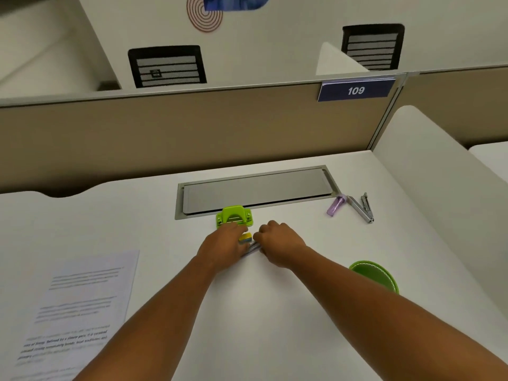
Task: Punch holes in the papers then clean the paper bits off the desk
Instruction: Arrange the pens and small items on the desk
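A green hole punch (234, 215) stands on the white desk (275, 312), just in front of the grey cable hatch. My left hand (222, 244) lies right below the punch, fingers curled on a small yellow and blue object (245, 238). My right hand (280, 240) is beside it, fingers bent down over the end of a thin grey-lilac item (253, 247) that lies between the two hands. What these two small items are is unclear. Printed papers (82, 303) lie flat at the near left of the desk, apart from both hands.
A round green container (376, 276) sits right of my right forearm. A metal stapler (361, 207) and a purple plastic piece (335, 206) lie at the back right. The grey hatch (255, 189) is set into the desk; a beige partition rises behind it.
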Demonstrator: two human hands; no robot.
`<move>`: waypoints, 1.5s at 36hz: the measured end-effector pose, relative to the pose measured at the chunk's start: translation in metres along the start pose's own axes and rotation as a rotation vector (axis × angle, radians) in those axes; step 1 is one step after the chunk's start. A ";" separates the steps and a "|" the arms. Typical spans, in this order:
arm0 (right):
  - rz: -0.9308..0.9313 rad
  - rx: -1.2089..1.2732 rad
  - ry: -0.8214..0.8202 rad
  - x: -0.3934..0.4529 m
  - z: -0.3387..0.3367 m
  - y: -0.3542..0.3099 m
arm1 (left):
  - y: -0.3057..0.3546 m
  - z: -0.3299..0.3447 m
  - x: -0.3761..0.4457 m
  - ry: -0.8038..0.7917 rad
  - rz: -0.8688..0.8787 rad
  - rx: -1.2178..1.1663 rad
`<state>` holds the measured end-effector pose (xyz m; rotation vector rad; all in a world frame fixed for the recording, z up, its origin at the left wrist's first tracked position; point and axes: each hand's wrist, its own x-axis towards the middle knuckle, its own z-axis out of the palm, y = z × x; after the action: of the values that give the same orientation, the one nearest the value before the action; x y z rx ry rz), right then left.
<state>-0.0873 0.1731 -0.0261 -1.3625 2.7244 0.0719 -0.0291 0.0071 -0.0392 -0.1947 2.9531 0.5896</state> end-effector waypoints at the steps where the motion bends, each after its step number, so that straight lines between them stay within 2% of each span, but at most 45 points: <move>1: -0.003 -0.003 0.004 0.000 0.003 0.001 | -0.001 0.002 0.001 -0.006 0.003 0.000; 13: 0.114 0.101 -0.102 0.002 0.002 0.010 | 0.006 0.004 0.014 0.038 0.082 -0.003; 19: 0.178 0.140 -0.115 -0.006 -0.003 0.021 | 0.010 0.000 0.013 0.238 0.112 -0.063; 22: 0.285 0.228 -0.095 -0.013 -0.014 0.040 | 0.015 -0.002 0.020 0.338 0.117 -0.089; 27: 0.485 0.403 -0.014 -0.032 -0.036 0.083 | 0.033 -0.001 0.033 0.389 0.115 -0.092; 35: 0.720 0.500 0.158 -0.066 -0.050 0.143 | 0.095 0.014 0.057 0.273 0.172 -0.126; 38: 0.801 0.447 0.185 -0.075 -0.048 0.162 | 0.122 0.023 0.069 0.237 0.200 -0.129; 45: 0.962 0.379 0.193 -0.090 -0.032 0.198 | 0.179 0.048 0.101 0.190 0.225 -0.168; 54: 1.132 0.425 0.188 -0.101 -0.009 0.223 | 0.220 0.068 0.126 0.172 0.279 -0.181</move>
<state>-0.2057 0.3866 -0.0065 0.3574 3.0011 -0.5319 -0.1798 0.2224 -0.0374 0.1619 3.1159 0.9197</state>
